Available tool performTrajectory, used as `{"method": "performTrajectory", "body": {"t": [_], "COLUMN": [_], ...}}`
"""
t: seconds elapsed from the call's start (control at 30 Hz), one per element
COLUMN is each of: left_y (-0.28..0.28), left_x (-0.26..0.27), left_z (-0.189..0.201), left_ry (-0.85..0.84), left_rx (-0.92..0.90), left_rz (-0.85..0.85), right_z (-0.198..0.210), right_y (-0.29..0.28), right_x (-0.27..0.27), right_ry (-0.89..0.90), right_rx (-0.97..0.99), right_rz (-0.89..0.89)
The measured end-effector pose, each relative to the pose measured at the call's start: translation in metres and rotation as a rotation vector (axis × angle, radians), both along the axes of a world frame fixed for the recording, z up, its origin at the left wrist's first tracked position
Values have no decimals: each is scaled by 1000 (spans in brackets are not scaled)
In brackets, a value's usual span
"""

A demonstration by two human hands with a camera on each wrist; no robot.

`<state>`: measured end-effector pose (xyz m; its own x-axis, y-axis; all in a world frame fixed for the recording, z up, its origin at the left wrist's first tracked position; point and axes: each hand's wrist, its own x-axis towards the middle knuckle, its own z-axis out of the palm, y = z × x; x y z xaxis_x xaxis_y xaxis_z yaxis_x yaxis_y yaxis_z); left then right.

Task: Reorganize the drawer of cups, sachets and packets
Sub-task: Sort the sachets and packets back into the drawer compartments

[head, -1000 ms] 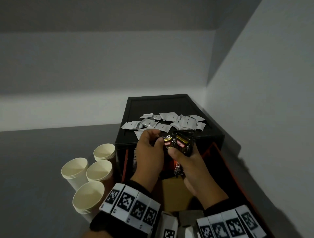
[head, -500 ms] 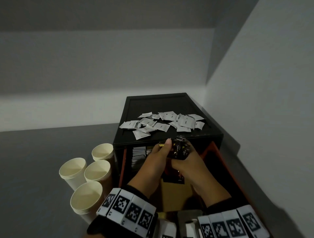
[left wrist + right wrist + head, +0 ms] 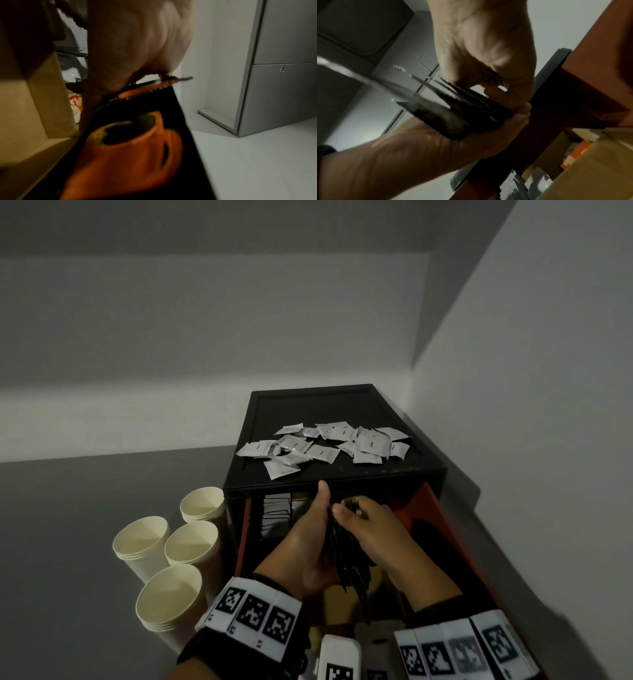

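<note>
Both hands hold one stack of black packets (image 3: 346,563) edge-up over the open orange drawer (image 3: 442,529). My left hand (image 3: 317,530) cups the stack from the left with its thumb raised. My right hand (image 3: 356,513) pinches the stack's top edge. In the right wrist view the packets (image 3: 462,111) fan out between the right hand (image 3: 496,81) above and the left hand (image 3: 488,129) below. In the left wrist view the nearest packet (image 3: 128,148) shows an orange cup print. White sachets (image 3: 325,443) lie scattered on the black cabinet top (image 3: 308,405).
Several stacks of paper cups (image 3: 191,542) stand on the floor left of the cabinet. Dark sachets (image 3: 275,515) are filed at the drawer's back left, with cardboard dividers (image 3: 34,108) in front. Walls close in behind and on the right.
Both hands have come down from the cabinet's front edge into the drawer, and the packets have turned from face-up to edge-on between the palms.
</note>
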<state>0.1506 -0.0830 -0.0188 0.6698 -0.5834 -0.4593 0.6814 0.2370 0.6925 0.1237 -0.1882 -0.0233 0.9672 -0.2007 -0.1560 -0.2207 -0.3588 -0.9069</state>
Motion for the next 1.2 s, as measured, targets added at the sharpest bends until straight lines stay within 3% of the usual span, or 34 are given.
{"method": "performTrajectory", "body": {"t": [0.17,0.33,0.4,0.53,0.67,0.77,0.83,0.9,1.0,1.1,1.2], "left_y": [1,10,7,1,7,17,23,28,29,23,18], "left_x": [-5,4,4,6,13,24,28,30,31,26,20], "left_z": [-6,-8,-9,-9,2,8,14,18,18,12,6], "left_ry": [-9,44,56,109,129,205,243,250,231,143,72], "left_rx": [15,-18,-7,-49,-17,-93,-126,-150,-187,-200,-265], "left_rz": [-70,-92,-60,14,75,159,202,259,306,300,276], "right_z": [-4,5,5,2,7,8,9,7,2,-4,-10], "right_y": [0,-1,3,14,7,-13,-20,-20,-5,8,10], "right_x": [0,-5,-5,-3,-5,-13,-17,-18,-13,-8,-4], "right_ry": [74,80,59,-32,-96,-146,-135,-117,-205,-358,-398], "right_rx": [-2,321,282,25,203,357,285,117,-52,-80,-111], "right_rz": [-15,-10,14,42,24,272,554,707,575,379,261]}}
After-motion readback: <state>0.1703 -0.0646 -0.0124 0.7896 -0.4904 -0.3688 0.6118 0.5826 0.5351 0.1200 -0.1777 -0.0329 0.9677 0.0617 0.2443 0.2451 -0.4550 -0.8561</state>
